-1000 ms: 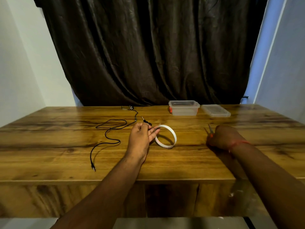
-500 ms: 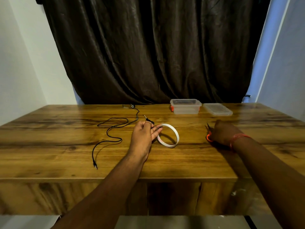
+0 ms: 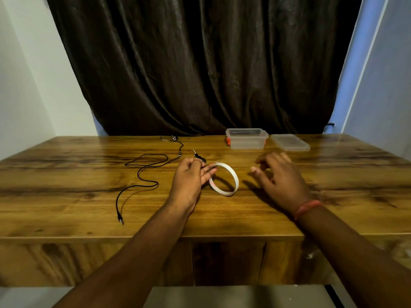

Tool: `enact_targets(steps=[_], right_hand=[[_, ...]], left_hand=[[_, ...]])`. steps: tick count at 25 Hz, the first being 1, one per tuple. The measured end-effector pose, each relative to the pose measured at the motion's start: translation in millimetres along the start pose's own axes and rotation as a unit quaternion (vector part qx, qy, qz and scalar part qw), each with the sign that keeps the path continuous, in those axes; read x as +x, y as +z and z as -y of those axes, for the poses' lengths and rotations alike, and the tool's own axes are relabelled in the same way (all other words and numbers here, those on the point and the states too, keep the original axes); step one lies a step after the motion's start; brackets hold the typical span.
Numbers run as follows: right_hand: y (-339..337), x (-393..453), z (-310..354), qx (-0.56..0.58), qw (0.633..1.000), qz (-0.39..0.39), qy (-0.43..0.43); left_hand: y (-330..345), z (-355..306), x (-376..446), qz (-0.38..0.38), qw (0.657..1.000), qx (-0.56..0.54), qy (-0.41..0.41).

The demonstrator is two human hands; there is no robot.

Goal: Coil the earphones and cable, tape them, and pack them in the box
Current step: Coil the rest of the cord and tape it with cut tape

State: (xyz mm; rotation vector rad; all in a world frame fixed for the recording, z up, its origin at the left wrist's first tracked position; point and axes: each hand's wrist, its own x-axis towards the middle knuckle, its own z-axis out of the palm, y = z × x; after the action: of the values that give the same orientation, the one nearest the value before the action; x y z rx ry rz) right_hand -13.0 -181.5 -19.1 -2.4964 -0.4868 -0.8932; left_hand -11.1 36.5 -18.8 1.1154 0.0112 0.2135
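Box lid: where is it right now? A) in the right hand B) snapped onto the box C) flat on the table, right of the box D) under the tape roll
C: the lid lies flat on the table just right of the open box, apart from both hands.

Dark curtain [image 3: 200, 63], pale walls [image 3: 26, 85], wooden table [image 3: 66, 196], dim light

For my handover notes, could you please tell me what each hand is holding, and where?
The left hand pinches a black cable just behind its plug, fingertips by the tape roll. The right hand is open and holds nothing.
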Motion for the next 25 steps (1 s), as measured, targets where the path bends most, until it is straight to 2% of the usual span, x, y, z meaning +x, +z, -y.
enact_targets(steps=[1,3,6,7,12,16,22,25], right_hand=[[7,-2,9,0.045,0.998,0.047,-0.018],[18,-5,20,0.13,0.986,0.095,-0.036],[20,-5,22,0.295,0.948,0.121,0.002],[20,-4,19,0.319,0.941,0.109,0.01],[27,-1,5,0.12,0.991,0.021,-0.049],[33,-1,-3,-0.033,0.998,0.044,-0.009],[38,0,-7,-0.038,0.992,0.111,0.041],[36,0,-2,-0.026,0.994,0.093,0.046]], left_hand=[[1,1,0,0.005,1.0,0.005,0.005],[3,1,-1,0.013,1.0,0.013,0.012],[5,2,-3,0.018,0.999,0.017,0.021],[6,2,-3,0.018,0.999,0.015,0.024],[3,0,-2,-0.002,0.999,0.017,0.031],[0,1,-4,-0.003,0.998,0.064,0.016],[-1,0,-9,0.008,0.994,0.106,-0.005],[-1,0,-9,0.02,0.994,0.104,-0.013]])
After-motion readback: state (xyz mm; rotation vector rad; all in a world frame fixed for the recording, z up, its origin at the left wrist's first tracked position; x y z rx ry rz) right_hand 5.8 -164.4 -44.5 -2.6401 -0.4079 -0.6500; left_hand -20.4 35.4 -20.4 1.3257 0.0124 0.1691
